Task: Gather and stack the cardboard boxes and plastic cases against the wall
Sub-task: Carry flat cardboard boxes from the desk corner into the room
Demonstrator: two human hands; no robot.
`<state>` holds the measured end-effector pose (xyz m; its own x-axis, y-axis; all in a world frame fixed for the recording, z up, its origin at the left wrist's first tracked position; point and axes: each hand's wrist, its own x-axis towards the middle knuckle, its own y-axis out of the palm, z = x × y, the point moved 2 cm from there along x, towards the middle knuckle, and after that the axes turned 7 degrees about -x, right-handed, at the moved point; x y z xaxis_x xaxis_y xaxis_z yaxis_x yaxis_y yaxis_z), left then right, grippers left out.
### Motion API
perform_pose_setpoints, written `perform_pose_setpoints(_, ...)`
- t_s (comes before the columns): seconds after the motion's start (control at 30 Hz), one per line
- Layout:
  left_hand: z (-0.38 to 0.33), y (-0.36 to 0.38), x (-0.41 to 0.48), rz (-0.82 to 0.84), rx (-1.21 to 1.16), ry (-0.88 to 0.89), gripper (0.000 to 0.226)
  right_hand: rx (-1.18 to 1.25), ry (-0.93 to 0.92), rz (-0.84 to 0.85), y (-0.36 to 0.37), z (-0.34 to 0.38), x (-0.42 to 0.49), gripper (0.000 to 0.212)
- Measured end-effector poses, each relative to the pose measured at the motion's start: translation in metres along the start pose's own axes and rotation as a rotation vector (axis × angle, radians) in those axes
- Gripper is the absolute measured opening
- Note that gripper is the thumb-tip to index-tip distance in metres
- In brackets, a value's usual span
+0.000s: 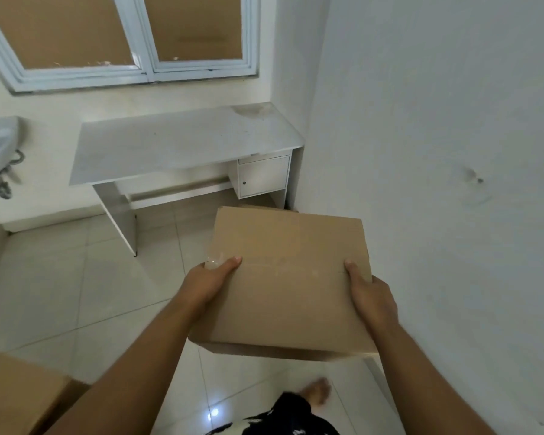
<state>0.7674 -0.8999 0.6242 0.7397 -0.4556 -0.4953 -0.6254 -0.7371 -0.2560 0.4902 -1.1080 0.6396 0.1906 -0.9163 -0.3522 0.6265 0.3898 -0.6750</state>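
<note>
1. Box [283, 277]: plain brown cardboard, closed, held clear of the floor [76, 293], just beside the wall [437, 136]; faint orange patch on top, too blurred to read.
2. Left hand [209, 279]: clasping the box's left edge, thumb flat on top, fingers hidden; clear tape [213, 262] beside the thumb.
3. Right hand [371, 296]: clasping the right edge, thumb on top, fingers hidden.
4. Second box [19, 394]: lower left, well apart.
5. Desk [186, 142]: white, beyond the box, below a window [148, 67].

Arms extended, left hand [212, 277] and right hand [374, 296] grip the cardboard box [285, 309], thumbs on top.
</note>
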Motion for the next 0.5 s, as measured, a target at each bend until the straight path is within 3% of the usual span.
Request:
perform_pose_setpoints(0.3,-0.085,0.038,0.146,-0.128,0.0,-0.016,0.087,-0.082,-0.071,0.176,0.028,0.119,0.204,0.085)
perform_pose_setpoints(0.5,-0.138,0.049,0.223,-0.223,-0.014,-0.01,0.074,-0.089,-0.092,0.234,0.052,0.187,0.298,0.085)
